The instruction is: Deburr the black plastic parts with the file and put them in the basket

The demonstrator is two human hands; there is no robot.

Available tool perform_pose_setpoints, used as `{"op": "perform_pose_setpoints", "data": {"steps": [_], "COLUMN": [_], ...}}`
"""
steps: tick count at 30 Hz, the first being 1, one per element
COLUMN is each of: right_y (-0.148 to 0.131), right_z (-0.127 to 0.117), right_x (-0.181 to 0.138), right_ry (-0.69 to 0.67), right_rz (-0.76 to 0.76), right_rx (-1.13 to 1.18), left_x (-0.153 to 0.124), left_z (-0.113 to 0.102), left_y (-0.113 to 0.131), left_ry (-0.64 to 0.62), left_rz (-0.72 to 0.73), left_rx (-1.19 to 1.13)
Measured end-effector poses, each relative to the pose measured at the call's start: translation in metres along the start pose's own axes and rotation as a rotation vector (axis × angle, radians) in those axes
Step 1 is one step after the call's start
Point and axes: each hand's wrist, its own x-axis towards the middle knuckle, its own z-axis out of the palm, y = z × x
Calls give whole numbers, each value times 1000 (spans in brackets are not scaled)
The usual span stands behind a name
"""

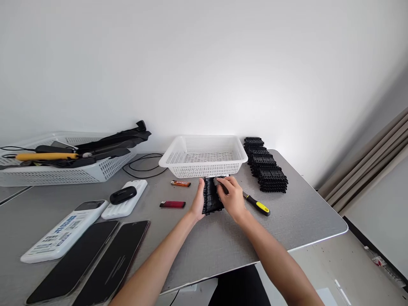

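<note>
A black ribbed plastic block lies on the grey table just in front of the white basket. My left hand cups its left side, fingers curled against it. Over the block's right top, my right hand is closed in a pinch on a small grey piece. A screwdriver with a yellow and black handle lies just right of my right hand.
Stacks of black blocks stand right of the basket. Two lighters lie to the left. Phones, white devices, a black case and a tray of tools fill the left. The table's edge drops off at the right.
</note>
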Motion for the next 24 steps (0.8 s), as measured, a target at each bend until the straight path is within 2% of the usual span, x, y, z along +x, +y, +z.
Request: {"op": "perform_pose_setpoints", "data": {"steps": [8, 13, 18, 24], "right_y": [0, -2, -2, -3], "right_z": [4, 7, 9, 11], "right_x": [-3, -3, -2, -5], "right_ry": [-141, -124, -107, -179], "right_rz": [-101, 10, 9, 0], "right_rx": [-203, -279, -182, -92], "left_x": [3, 2, 1, 1], "left_z": [-4, 0, 3, 2], "left_y": [-6, -6, -6, 0], "left_ry": [71, 88, 119, 114], "left_rz": [78, 81, 77, 96], "left_rx": [35, 20, 17, 19]}}
